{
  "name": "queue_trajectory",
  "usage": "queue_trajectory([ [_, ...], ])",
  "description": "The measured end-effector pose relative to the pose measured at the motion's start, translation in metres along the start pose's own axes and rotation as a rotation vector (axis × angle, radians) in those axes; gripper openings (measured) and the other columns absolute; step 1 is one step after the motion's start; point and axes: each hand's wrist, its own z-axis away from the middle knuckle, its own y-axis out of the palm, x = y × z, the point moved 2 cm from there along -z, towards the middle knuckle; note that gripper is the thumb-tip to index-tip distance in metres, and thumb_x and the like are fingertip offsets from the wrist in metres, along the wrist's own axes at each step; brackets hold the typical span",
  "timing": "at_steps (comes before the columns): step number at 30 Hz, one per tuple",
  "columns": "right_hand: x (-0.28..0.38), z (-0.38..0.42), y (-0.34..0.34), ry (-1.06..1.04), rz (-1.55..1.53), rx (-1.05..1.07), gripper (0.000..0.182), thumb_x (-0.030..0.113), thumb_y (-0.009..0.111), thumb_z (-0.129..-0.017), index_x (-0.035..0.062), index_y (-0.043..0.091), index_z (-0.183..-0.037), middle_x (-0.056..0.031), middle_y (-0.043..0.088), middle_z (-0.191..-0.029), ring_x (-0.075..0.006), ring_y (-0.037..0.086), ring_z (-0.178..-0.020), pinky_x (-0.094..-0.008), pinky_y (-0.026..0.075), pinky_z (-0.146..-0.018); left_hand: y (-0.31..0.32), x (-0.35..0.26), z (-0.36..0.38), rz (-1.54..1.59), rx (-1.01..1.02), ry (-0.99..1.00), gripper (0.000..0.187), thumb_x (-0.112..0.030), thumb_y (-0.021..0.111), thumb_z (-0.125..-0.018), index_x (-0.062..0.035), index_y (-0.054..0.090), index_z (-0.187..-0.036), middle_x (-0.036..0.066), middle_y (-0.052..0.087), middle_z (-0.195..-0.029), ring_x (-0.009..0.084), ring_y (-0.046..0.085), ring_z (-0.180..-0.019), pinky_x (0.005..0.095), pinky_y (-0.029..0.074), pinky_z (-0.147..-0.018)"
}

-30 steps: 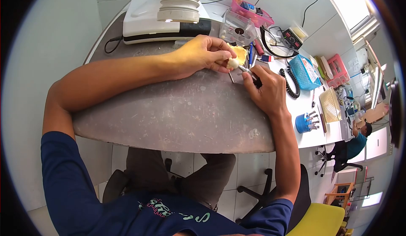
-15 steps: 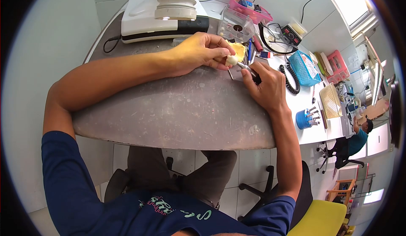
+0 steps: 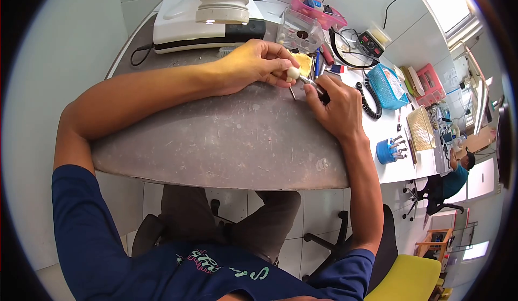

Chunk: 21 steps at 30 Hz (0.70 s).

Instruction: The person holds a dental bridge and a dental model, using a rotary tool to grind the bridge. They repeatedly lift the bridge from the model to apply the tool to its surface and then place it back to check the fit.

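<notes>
Right of the right hand's (image 3: 335, 105) tool (image 3: 307, 79), a blue holder (image 3: 384, 151) bears metal bits (image 3: 399, 150).

Left hand (image 3: 258, 66) pinching small white piece (image 3: 293, 73), right hand (image 3: 335, 105) gripping slim tool (image 3: 306, 79), grey worktop (image 3: 216, 144) beneath

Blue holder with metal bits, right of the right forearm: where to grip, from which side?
I'd pinch the blue holder around its rounded body, coming from the picture's left. That side is bare, while the metal bits stick out to the picture's right and would likely snag. The right hand would first have to put down its metal tool.
</notes>
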Motion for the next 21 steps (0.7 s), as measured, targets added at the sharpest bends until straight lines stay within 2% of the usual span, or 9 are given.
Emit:
queue_trajectory([
  [8,-0.003,0.002,-0.002,0.065,0.037,0.079,0.03,0.034,0.068,-0.09,0.004,0.067,-0.084,-0.0108,0.065,-0.07,-0.0284,0.064,-0.055,-0.0399,0.05,-0.053,-0.002,0.001,0.0,0.01,0.013,0.013,0.022,-0.017,0.059,-0.101,0.0011,0.063,-0.114,0.011,0.065,-0.11,0.0151,0.066,-0.103,0.0291,0.058,-0.095],
  [12,0.004,0.0,-0.002,0.002,0.012,0.01,0.03,0.034,0.069,-0.09,0.0048,0.067,-0.083,-0.0104,0.065,-0.07,-0.0286,0.064,-0.056,-0.0393,0.05,-0.053,-0.001,0.002,-0.001,-0.002,0.012,0.008,0.023,-0.017,0.059,-0.101,0.0017,0.063,-0.114,0.011,0.065,-0.111,0.0156,0.067,-0.102,0.0296,0.058,-0.096],
  [14,0.0,0.003,-0.003,0.048,0.01,0.064,0.03,0.035,0.069,-0.089,0.0048,0.068,-0.084,-0.0116,0.067,-0.072,-0.0299,0.065,-0.057,-0.0395,0.051,-0.054,-0.003,0.001,0.001,-0.009,0.002,0.012,0.023,-0.018,0.059,-0.101,0.002,0.063,-0.114,0.011,0.065,-0.111,0.0158,0.067,-0.102,0.0297,0.058,-0.096],
  [16,-0.002,0.002,-0.003,0.05,0.018,0.07,0.03,0.035,0.069,-0.089,0.0049,0.068,-0.084,-0.0116,0.067,-0.072,-0.03,0.065,-0.057,-0.0396,0.051,-0.054,-0.002,0.002,0.0,0.008,-0.02,0.014,0.02,-0.013,0.058,-0.101,0.0041,0.064,-0.11,0.014,0.066,-0.112,0.0202,0.069,-0.101,0.0321,0.06,-0.093],
  [18,-0.003,0.002,-0.003,0.062,0.034,0.08,0.03,0.035,0.069,-0.089,0.0049,0.068,-0.084,-0.0116,0.067,-0.073,-0.0301,0.065,-0.058,-0.0396,0.051,-0.054,-0.003,0.002,-0.001,0.014,-0.011,0.018,0.02,-0.013,0.058,-0.101,0.004,0.064,-0.11,0.015,0.066,-0.112,0.0205,0.069,-0.101,0.0322,0.06,-0.093],
  [21,0.003,0.0,0.0,-0.008,0.005,-0.003,0.03,0.034,0.069,-0.089,0.0049,0.067,-0.082,-0.0101,0.065,-0.069,-0.0279,0.064,-0.055,-0.0392,0.05,-0.053,0.0,0.0,-0.001,0.008,-0.008,0.014,0.021,-0.014,0.058,-0.102,0.0041,0.064,-0.11,0.015,0.066,-0.112,0.0212,0.069,-0.101,0.0325,0.06,-0.094],
])
